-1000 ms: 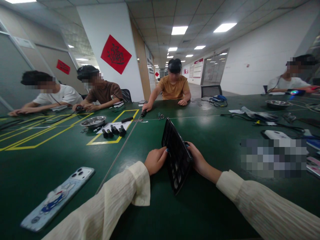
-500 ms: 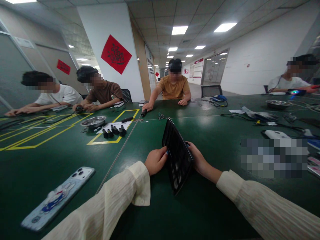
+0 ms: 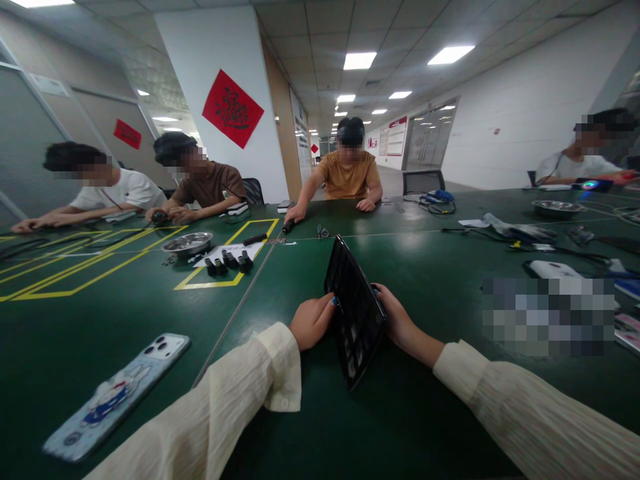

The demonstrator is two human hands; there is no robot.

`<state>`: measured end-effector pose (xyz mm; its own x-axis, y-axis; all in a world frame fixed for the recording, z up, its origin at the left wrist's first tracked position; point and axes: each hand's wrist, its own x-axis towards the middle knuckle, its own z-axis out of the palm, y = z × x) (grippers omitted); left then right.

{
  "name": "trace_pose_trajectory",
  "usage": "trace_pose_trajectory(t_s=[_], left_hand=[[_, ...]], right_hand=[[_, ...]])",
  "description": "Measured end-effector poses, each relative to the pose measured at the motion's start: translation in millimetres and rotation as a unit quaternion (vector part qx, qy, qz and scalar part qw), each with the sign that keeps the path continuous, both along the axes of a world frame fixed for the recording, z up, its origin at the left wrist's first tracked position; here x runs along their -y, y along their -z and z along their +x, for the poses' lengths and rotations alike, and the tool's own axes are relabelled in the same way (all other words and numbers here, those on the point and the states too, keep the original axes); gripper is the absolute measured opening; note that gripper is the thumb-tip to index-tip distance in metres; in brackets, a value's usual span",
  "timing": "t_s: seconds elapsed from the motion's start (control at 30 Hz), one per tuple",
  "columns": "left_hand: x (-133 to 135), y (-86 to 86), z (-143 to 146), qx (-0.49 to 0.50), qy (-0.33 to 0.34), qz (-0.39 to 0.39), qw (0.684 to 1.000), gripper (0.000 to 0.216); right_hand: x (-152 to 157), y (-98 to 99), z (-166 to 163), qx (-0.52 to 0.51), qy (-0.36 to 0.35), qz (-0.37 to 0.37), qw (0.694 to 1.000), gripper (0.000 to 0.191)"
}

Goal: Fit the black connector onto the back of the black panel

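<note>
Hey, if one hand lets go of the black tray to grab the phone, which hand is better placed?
Left hand, likely. The phone lies on the table out to its left, while the right hand grips the other side of the black tray and would have to cross it.

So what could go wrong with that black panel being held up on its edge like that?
1. The black panel stands tilted, its lower corner close to the table, and only the left hand and right hand hold it, at its sides. A loose grip might let it slip and knock the table.
2. The phone lies beside the left sleeve; a wide elbow move could nudge it.
</note>
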<state>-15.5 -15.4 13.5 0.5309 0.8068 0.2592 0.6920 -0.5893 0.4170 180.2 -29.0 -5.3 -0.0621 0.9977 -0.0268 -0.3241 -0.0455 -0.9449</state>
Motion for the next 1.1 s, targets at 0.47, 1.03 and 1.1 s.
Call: trace_pose_trajectory(t_s=[0.47,1.03,1.1], left_hand=[[-0.5,0.1,0.3,0.001,0.005,-0.014,1.000,0.038],[-1.6,0.6,0.8,0.001,-0.001,-0.014,1.000,0.038],[-2.0,1.3,0.3,-0.002,0.005,-0.008,1.000,0.036]], right_hand=[[-2.9,3.2,-0.9,-0.006,0.008,0.003,1.000,0.029],[-1.3,4.2,2.2,0.007,-0.004,0.018,1.000,0.028],[-1.4,4.5,2.3,0.004,-0.005,0.014,1.000,0.028]])
